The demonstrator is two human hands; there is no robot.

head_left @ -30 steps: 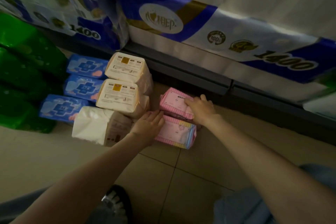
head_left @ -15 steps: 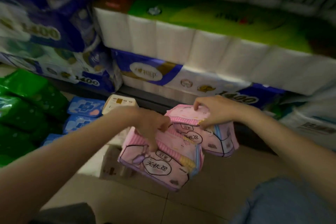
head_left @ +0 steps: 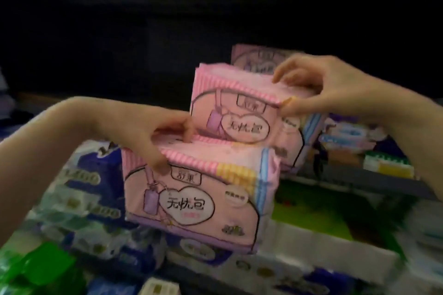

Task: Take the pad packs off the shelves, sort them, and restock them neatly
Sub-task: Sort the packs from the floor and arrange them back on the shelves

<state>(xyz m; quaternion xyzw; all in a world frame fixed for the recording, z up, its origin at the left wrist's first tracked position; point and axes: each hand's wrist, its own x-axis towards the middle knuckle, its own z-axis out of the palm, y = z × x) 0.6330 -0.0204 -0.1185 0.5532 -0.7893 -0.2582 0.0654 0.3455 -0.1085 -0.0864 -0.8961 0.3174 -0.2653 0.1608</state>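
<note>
Up by the dark shelf (head_left: 359, 178), my two soft pink plastic pad packs have come off the floor; my left hand (head_left: 143, 134) pinches the lower pack (head_left: 191, 199); my right hand (head_left: 318, 88) pinches the upper pack (head_left: 235, 112); restocking can start.

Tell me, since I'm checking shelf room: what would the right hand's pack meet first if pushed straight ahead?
Probably the pink pack already standing behind the one the right hand holds; depth is blurred, so the gap is unclear.
</note>
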